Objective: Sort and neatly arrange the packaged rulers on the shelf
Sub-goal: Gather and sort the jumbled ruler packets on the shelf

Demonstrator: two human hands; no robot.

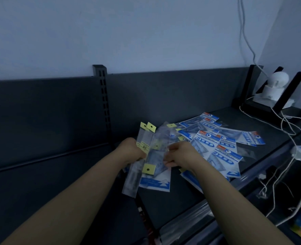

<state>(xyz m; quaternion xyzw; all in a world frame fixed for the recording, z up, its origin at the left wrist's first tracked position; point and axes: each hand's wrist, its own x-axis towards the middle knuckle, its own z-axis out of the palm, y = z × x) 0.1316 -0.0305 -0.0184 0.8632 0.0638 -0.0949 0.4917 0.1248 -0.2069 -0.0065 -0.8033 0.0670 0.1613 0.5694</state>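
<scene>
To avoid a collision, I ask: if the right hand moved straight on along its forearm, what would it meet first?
Most likely the yellow-tagged packets gripped by the left hand; the right hand is close, but depth is unclear.

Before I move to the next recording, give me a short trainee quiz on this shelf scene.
1. True or false: the left hand grips yellow-tagged packs.
2. What is the right hand doing? A) hanging idle B) pinching a clear pack C) lying flat, fingers straight
3. Fill in: the loose pile of blue-labelled packs on the shelf lies to the ___ of both hands.
Key: 1 true; 2 B; 3 right.
</scene>
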